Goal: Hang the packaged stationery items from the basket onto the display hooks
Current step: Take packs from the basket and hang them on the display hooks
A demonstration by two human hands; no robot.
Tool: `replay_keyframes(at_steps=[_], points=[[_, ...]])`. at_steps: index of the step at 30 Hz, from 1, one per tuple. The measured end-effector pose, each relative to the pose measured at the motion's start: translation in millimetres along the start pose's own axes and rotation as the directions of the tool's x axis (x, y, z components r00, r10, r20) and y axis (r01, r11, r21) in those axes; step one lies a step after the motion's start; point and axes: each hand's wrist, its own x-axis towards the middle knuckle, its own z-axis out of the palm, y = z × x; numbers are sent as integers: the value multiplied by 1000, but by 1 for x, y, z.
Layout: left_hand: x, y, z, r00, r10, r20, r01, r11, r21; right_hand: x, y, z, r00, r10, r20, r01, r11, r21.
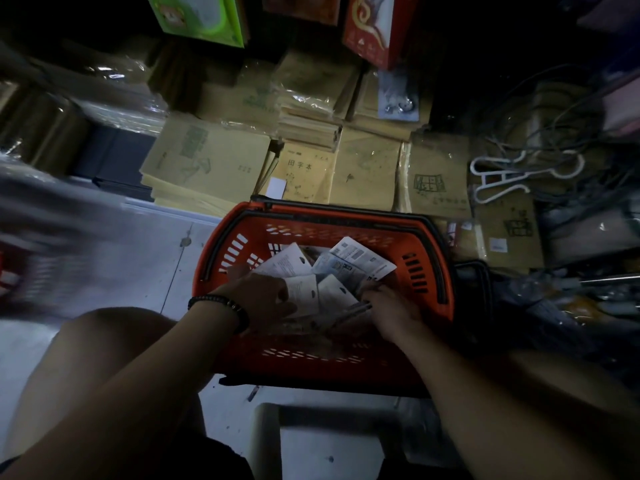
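An orange plastic basket (429, 271) with black handles stands on the floor below me. Inside lie several white carded stationery packages (360, 259), overlapping with their printed backs up. My left hand (259, 299), a dark bead bracelet on its wrist, rests on the packages at the basket's left, thumb and fingers around one white card (304, 292). My right hand (388, 303) reaches in from the right and closes on packages near the middle. The lower packages are hidden under both hands. No display hooks are in sight.
Stacks of wrapped tan exercise books (207, 164) line the floor behind the basket. White plastic hangers (502, 178) and tangled wires lie at the right. A pale stool (311, 441) sits under me, my knee (114, 337) at the left. Boxes (204, 15) stand above.
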Motion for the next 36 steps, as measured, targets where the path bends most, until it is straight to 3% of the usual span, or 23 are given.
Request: replay_keyframes(at_steps=[5, 8, 9, 11, 13, 15, 18, 21, 23, 26, 30, 36], points=[[-5, 2, 1, 1000, -8, -3, 8, 995, -100, -39, -11, -64, 989, -106, -105, 118, 986, 117], [-15, 9, 5, 1000, -9, 30, 18, 944, -329, -72, -19, -92, 960, -132, -247, 198, 944, 263], [-19, 11, 6, 997, -2, 83, 42, 869, -493, -84, -23, -98, 939, -134, -317, 235, 922, 308], [-27, 15, 11, 986, 34, 163, 119, 539, -834, -106, -32, -104, 867, -143, -478, 336, 875, 348], [-31, 20, 14, 978, 137, 155, 120, 232, -965, -124, -43, -108, 799, -140, -585, 405, 844, 351], [-45, 24, 13, 972, 211, 104, 107, -1, -994, -141, -57, -111, 757, -139, -638, 432, 839, 330], [-72, 29, 8, 951, 309, -18, 46, -198, -979, -162, -73, -104, 673, -181, -717, 514, 812, 277], [-99, 39, 6, 946, 214, -245, -164, -338, -927, -181, -83, -95, 632, -226, -741, 583, 769, 262], [-111, 43, 10, 906, 178, -384, -304, -359, -883, -196, -86, -97, 623, -250, -741, 594, 768, 240], [-133, 44, 8, 836, 144, -529, -470, -309, -827, -219, -89, -112, 623, -284, -729, 602, 769, 215], [-164, 46, -2, 807, 124, -577, -540, -240, -807, -242, -91, -150, 587, -286, -757, 586, 796, 153], [-210, 51, -23, 715, 141, -685, -673, -129, -728, -270, -99, -221, 561, -496, -663, 579, 808, -115]])
